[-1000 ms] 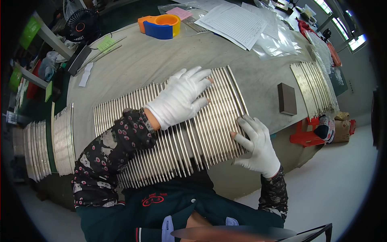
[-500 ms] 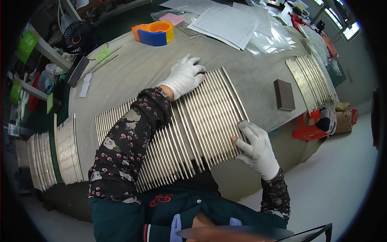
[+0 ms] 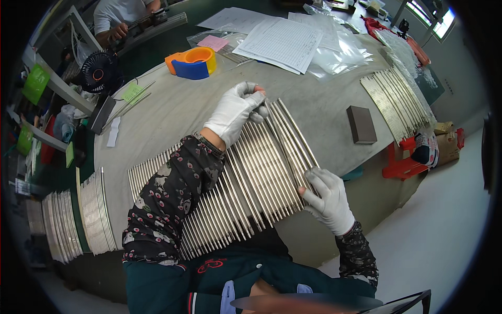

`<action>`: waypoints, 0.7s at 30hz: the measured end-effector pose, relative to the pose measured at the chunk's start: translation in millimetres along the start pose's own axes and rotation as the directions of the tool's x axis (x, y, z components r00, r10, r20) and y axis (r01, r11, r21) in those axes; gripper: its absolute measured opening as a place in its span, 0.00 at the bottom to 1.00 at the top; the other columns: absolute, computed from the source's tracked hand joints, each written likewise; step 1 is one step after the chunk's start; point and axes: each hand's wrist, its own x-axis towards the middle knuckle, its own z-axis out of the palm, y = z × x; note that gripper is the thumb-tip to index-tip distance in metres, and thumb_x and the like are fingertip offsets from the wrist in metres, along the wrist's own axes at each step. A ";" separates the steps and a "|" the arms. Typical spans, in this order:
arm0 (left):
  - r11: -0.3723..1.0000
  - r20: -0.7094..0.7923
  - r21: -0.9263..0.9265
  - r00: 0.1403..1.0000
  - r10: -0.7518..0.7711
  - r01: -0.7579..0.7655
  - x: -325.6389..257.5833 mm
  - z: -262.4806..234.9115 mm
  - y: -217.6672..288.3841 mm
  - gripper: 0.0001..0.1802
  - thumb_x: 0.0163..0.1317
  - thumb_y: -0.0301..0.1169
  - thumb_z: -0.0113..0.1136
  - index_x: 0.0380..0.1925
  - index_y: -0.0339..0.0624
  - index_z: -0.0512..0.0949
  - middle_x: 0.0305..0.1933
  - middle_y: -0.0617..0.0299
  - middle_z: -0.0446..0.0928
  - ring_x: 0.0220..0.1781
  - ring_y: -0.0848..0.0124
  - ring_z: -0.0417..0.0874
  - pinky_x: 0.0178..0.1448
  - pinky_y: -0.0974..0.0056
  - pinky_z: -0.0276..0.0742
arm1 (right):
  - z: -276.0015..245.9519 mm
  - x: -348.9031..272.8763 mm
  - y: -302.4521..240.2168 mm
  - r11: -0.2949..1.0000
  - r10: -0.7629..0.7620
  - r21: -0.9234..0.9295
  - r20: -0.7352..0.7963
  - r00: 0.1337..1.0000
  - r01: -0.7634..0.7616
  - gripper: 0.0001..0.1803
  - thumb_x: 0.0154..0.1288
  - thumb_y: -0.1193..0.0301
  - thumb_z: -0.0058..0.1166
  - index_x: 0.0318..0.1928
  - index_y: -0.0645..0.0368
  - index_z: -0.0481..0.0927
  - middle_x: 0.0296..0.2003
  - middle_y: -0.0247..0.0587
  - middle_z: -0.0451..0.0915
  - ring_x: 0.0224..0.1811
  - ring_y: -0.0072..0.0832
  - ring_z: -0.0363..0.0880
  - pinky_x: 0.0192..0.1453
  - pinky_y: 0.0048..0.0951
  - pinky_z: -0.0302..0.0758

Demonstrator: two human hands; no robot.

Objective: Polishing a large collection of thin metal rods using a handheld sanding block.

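Slim silvery metal rods [image 3: 217, 212] lie side by side in a wide row along the near edge of the table. My left hand [image 3: 230, 112], in a white glove with bare fingertips, is closed in a pinch on the far end of one metal rod [image 3: 280, 138] toward the row's right side. That rod slants slightly against its neighbours. My right hand [image 3: 333, 204], gloved likewise, rests at the near ends of the rightmost rods, its thumb and fingers apart. It hides some of those ends. My left forearm, in a patterned sleeve, covers part of the row.
A dark block [image 3: 361, 125] stands right of the row, before another batch of rods [image 3: 396, 104]. More rods [image 3: 97, 212] lie at the left. Farther back are an orange-and-blue tape dispenser [image 3: 192, 63], papers [image 3: 282, 42] and a black fan [image 3: 99, 72]. Another person [image 3: 117, 23] works at the back left.
My left hand has gone from lying over the far rod ends to pinching one rod, which now slants. A gap has opened among the right-hand rods. The whole view has shifted slightly.
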 end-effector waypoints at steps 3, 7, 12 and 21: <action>0.993 0.064 -0.117 0.998 0.015 -0.008 -0.7 2.7 4.6 0.09 0.70 0.32 0.52 0.42 0.36 0.71 0.31 0.63 0.74 0.26 0.80 0.74 0.29 0.75 0.72 | -0.3 -8.0 -7.1 1.000 -0.002 -0.028 -0.101 0.995 -0.001 0.31 0.41 0.66 0.67 0.50 0.51 0.72 0.47 0.41 0.76 0.50 0.39 0.76 0.53 0.41 0.75; 0.967 0.035 -0.247 0.996 0.080 -0.069 1.5 27.7 8.1 0.09 0.70 0.32 0.53 0.41 0.36 0.71 0.32 0.63 0.74 0.27 0.78 0.75 0.32 0.74 0.75 | -2.2 -37.4 5.0 0.990 0.141 0.051 -0.218 0.966 -0.133 0.30 0.48 0.76 0.63 0.55 0.54 0.72 0.32 0.38 0.75 0.35 0.36 0.75 0.35 0.38 0.73; 0.971 0.047 -0.198 0.989 0.144 -0.132 19.0 56.9 -19.0 0.12 0.67 0.34 0.56 0.42 0.36 0.72 0.34 0.60 0.77 0.29 0.76 0.79 0.34 0.70 0.81 | 6.1 -50.0 19.9 0.904 0.413 0.036 -0.321 0.852 -0.425 0.24 0.48 0.82 0.60 0.50 0.60 0.77 0.32 0.38 0.75 0.36 0.37 0.74 0.42 0.34 0.71; 0.990 0.035 -0.107 0.995 0.094 -0.089 23.4 61.0 -52.8 0.16 0.67 0.37 0.58 0.44 0.35 0.72 0.31 0.61 0.79 0.19 0.81 0.74 0.20 0.78 0.67 | -8.4 8.4 86.3 0.621 0.603 -0.292 -0.415 0.682 -0.727 0.38 0.50 0.59 0.65 0.60 0.61 0.70 0.54 0.58 0.69 0.56 0.50 0.68 0.58 0.46 0.68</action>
